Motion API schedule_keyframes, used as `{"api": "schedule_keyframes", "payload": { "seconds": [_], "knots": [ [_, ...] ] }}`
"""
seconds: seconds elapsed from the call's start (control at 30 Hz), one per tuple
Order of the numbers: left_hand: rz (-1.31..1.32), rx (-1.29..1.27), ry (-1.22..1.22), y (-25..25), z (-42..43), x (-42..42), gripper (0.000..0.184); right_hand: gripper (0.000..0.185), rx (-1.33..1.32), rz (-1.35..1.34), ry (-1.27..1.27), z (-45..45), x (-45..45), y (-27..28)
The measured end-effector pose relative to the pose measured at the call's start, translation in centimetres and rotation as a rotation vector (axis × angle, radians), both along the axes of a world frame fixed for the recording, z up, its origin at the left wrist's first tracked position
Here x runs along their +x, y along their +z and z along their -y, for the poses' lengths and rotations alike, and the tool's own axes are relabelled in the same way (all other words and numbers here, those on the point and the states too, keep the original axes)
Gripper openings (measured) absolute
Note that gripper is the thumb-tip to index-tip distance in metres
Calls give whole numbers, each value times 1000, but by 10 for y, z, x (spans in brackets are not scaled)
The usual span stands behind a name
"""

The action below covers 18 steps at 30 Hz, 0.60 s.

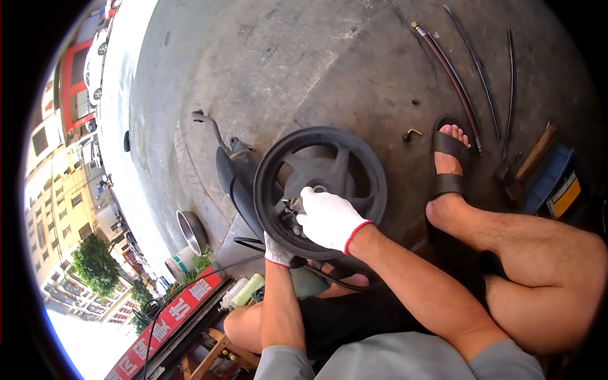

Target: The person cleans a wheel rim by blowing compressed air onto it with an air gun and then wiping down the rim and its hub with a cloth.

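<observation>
Wheel (304, 177): frame centre, beside black curved panel (239, 183) at its left. Right hand (332, 218), white-gloved: over wheel, fingers curled close together beside small metal parts (291, 218); pinch cannot be confirmed. Left hand (277, 249), gloved: at wheel's lower left edge, fingers hidden, grip undetermined. Dark red hose (455, 82): upper right of frame.

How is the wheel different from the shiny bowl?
The wheel is dark; the bowl is silvery. The wheel has spokes with gaps; the bowl is a hollow dish. The gloved right hand is at the wheel; no hand touches the bowl. Both are round.
</observation>
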<state>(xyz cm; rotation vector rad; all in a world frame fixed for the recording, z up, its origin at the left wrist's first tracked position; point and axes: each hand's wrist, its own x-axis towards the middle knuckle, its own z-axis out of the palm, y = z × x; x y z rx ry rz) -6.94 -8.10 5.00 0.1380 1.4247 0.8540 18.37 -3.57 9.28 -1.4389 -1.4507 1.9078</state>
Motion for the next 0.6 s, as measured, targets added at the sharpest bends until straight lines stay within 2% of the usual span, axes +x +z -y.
{"api": "schedule_keyframes", "payload": {
  "seconds": [0.17,0.27,0.33,0.37,0.47,0.53,0.6],
  "knots": [
    [193,13,80,-9,5,-14,49,32,-14,-26,25,-1,-1,0],
    [262,137,72,-5,5,-8,44,32,-17,-29,40,-4,1,2],
    [-36,77,79,8,2,7,39,32,-25,-24,51,-5,1,2],
    [-36,76,79,2,5,-3,39,32,-22,-28,56,-6,1,2],
    [63,149,40,-16,12,-31,41,32,-21,-37,55,-6,1,2],
    [310,209,-34,-18,9,-32,42,32,-23,-41,48,-6,1,3],
    [270,184,-17,-17,6,-31,43,33,-39,-54,51,-8,3,4]
  ]
}}
